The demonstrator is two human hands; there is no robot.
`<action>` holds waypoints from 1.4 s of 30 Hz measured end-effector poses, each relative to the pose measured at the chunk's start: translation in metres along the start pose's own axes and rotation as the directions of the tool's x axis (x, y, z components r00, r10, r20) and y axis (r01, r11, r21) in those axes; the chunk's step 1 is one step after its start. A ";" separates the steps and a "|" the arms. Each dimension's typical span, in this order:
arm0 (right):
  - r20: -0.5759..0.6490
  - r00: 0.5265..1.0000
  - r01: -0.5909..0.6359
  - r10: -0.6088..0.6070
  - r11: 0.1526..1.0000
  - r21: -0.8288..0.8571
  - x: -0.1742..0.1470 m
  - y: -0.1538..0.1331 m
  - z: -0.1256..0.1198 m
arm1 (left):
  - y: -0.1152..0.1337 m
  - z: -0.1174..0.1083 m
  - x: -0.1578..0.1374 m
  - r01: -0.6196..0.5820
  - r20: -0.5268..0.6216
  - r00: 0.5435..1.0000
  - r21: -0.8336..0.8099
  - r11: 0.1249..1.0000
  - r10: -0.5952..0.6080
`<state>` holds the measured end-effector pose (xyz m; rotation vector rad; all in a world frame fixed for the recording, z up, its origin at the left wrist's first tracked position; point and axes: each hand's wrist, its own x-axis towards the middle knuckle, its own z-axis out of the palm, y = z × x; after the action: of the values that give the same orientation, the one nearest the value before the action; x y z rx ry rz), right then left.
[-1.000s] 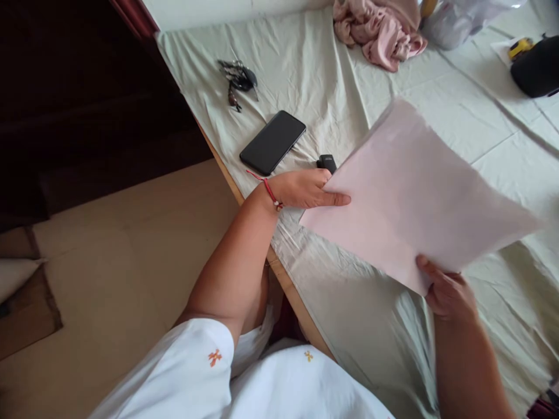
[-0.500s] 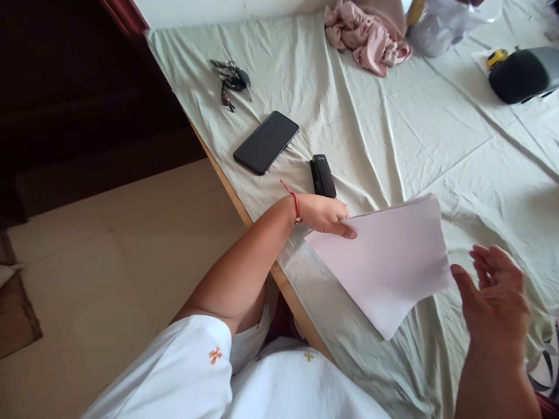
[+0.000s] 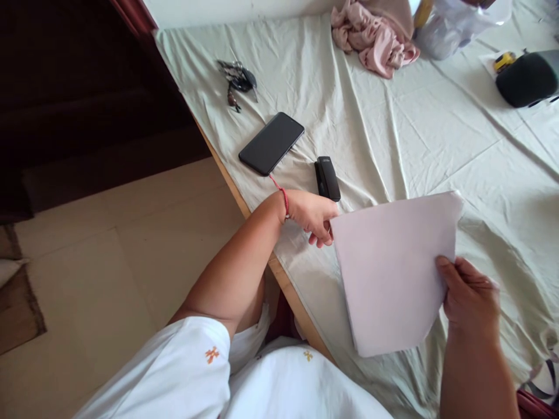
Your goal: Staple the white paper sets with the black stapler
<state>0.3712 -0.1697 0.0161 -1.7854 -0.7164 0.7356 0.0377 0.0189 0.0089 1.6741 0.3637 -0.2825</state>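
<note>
A small stack of white paper sheets (image 3: 395,273) hangs tilted over the cloth, its lower corner toward me. My right hand (image 3: 471,291) is closed on its right edge, thumb on top and the other fingers underneath. At the paper's upper left corner is my left hand (image 3: 312,218), with a red thread bracelet on the wrist. Its thumb is off the sheet and its fingers are loosely bent and apart, right beside the left edge. Just beyond that hand lies a black stapler (image 3: 327,178).
A black phone (image 3: 271,143) and a bunch of keys (image 3: 239,81) lie on the pale green cloth (image 3: 297,70). Farther back are a crumpled pink cloth (image 3: 379,46), a plastic bag (image 3: 449,29), a yellow tape measure (image 3: 504,61) and a black object (image 3: 526,80). The table's wooden edge (image 3: 283,279) runs near me.
My right hand has moved left and taken hold of the paper's right edge. My left thumb has come off the sheet. The paper has shifted right and turned.
</note>
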 end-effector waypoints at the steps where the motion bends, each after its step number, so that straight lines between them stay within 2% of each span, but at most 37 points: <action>1: 0.012 0.999 -0.036 0.036 0.999 0.015 -0.001 0.001 0.001 | -0.002 -0.001 -0.001 -0.014 -0.024 1.000 -0.026 1.000 0.014; 4: 0.060 0.989 -0.135 0.133 0.990 0.030 -0.005 0.004 0.003 | -0.005 -0.002 -0.003 -0.043 -0.082 0.996 -0.063 0.997 0.038; 7: 0.088 0.971 -0.220 0.220 0.975 -0.014 -0.006 0.006 0.004 | -0.006 -0.006 -0.010 -0.005 -0.142 0.990 -0.073 0.997 -0.005; 9: 0.105 0.951 -0.289 0.292 0.956 -0.046 -0.004 0.006 0.005 | -0.005 -0.010 -0.020 0.035 -0.230 0.972 -0.079 0.996 -0.052; 11: 0.115 0.926 -0.355 0.359 0.933 -0.056 -0.002 0.005 0.006 | -0.004 -0.014 -0.030 0.049 -0.354 0.932 -0.071 0.996 -0.071; 13: 0.111 0.911 -0.395 0.398 0.917 -0.050 0.001 0.005 0.008 | -0.003 -0.016 -0.036 0.033 -0.501 0.863 -0.063 0.997 -0.060; 14: 0.112 0.906 -0.405 0.408 0.913 -0.046 0.002 0.005 0.010 | -0.002 -0.017 -0.038 0.014 -0.584 0.810 -0.066 0.998 -0.050; 16: 0.127 0.900 -0.415 0.417 0.909 -0.045 0.003 0.005 0.013 | -0.003 -0.017 -0.036 -0.033 -0.743 0.668 -0.079 0.996 -0.037; 18: 0.157 0.893 -0.418 0.421 0.907 -0.051 0.003 0.005 0.017 | -0.004 -0.016 -0.032 -0.067 -0.848 0.529 -0.079 0.995 -0.031; 19: 0.171 0.890 -0.419 0.422 0.906 -0.053 0.003 0.005 0.020 | -0.004 -0.016 -0.029 -0.073 -0.876 0.481 -0.077 0.994 -0.032; 21: 0.188 0.885 -0.423 0.425 0.904 -0.054 0.004 0.005 0.025 | -0.005 -0.016 -0.025 -0.071 -0.898 0.437 -0.079 0.994 -0.040; 28: 0.231 0.879 -0.414 0.417 0.908 -0.067 0.006 -0.003 0.038 | -0.002 -0.015 -0.019 -0.041 -0.907 0.419 -0.074 0.996 -0.050; 32: 0.198 0.885 -0.419 0.422 0.906 -0.055 0.007 -0.002 0.041 | -0.005 -0.014 -0.014 -0.087 -0.918 0.396 -0.016 0.996 0.020; 36: 0.166 0.890 -0.426 0.425 0.904 -0.029 0.008 0.002 0.042 | -0.010 -0.015 -0.008 -0.074 -0.891 0.441 0.083 0.994 0.107; 38: 0.168 0.891 -0.423 0.422 0.905 -0.030 0.008 0.003 0.042 | -0.011 -0.015 -0.006 -0.048 -0.879 0.466 0.094 0.994 0.106; 42: 0.160 0.892 -0.425 0.422 0.905 -0.021 0.008 0.004 0.041 | -0.012 -0.017 -0.006 -0.021 -0.873 0.477 0.101 0.995 0.099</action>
<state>0.3451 -0.1411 0.0000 -1.9066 -0.4205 1.1853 0.0271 0.0362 0.0027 1.7931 1.0798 0.7057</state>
